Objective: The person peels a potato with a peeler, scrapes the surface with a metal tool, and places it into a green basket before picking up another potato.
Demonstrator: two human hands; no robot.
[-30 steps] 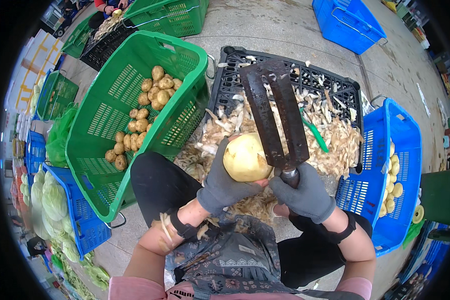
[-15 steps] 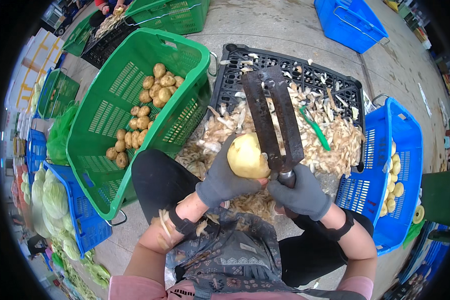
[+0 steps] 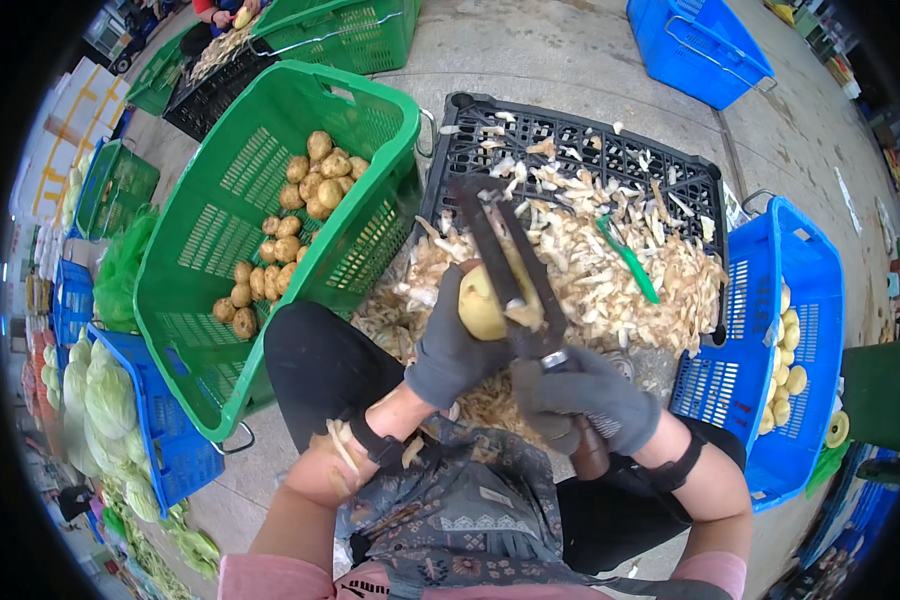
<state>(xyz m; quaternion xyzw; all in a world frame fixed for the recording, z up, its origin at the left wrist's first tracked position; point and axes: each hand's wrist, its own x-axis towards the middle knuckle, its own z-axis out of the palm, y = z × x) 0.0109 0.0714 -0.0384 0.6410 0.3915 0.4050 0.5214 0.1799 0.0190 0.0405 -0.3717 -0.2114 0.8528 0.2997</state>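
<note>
My left hand [image 3: 448,352], in a grey glove, is closed around a mostly peeled, pale yellow potato [image 3: 480,308]. In my gloved right hand [image 3: 595,402] is a large peeler [image 3: 542,285] with two long dark blades; its brown handle [image 3: 591,456] sticks out below the fist. The blades cross the right side of the potato, and a pale strip of peel [image 3: 526,312] shows between them. Beneath both hands lies a heap of peelings [image 3: 610,285], partly over an upturned black crate [image 3: 590,135].
A green crate [image 3: 160,345] at left holds unpeeled potatoes [image 3: 315,175]. Peeled potatoes [image 3: 785,375] sit in a blue crate [image 3: 830,300] at right. A green-handled tool [image 3: 630,262] lies on the peelings. Cabbages [image 3: 110,400] are at far left; another person's hands [image 3: 232,17] work at the back.
The peeler's blades have tipped left and come nearer me, over the potato. My right hand has turned, exposing the handle, and a peel strip now shows between the blades.
</note>
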